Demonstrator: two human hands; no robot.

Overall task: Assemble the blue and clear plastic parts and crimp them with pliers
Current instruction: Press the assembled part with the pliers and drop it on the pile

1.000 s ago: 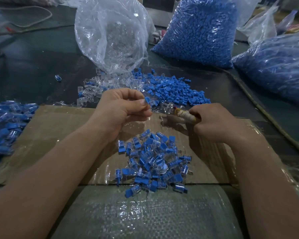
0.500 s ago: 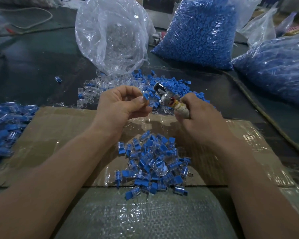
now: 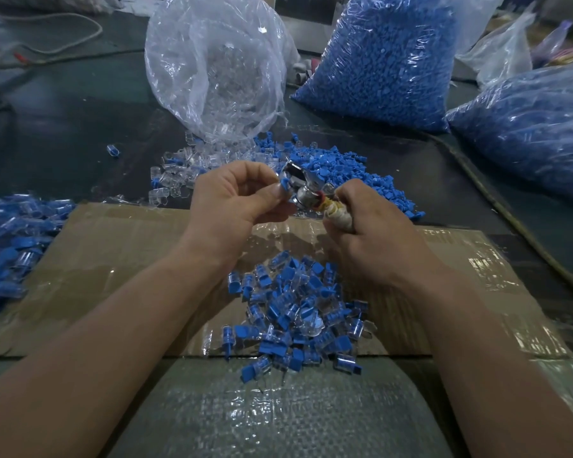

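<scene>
You pinch a small blue part (image 3: pixel 283 187) between the thumb and forefinger of your left hand (image 3: pixel 235 200), with the other fingers curled in toward the palm. The part is held in the air above the far edge of the cardboard (image 3: pixel 113 259). The metal head of the pliers (image 3: pixel 299 190) meets the part from the right. I cannot tell how far the jaws are closed on it.

Your right hand (image 3: pixel 371 239) is clamped round the pliers' cloth-wrapped handle, knuckles up, just beside the left hand. Both bare forearms reach in from the near edge and converge.

Below your hands, a pile (image 3: pixel 298 312) of joined blue-and-clear pieces lies on the cardboard, spilling onto the woven sack (image 3: pixel 262 408) nearest you. Just beyond your hands, loose blue parts (image 3: pixel 341 170) lie scattered on the dark bench (image 3: pixel 63 127), with loose clear parts (image 3: pixel 179 175) to their left. Behind these stands a clear bag (image 3: pixel 219 67) holding more clear parts, and two full blue bags (image 3: pixel 384 61) are at the right. Another heap (image 3: pixel 7 246) of joined pieces sits at the far left.
</scene>
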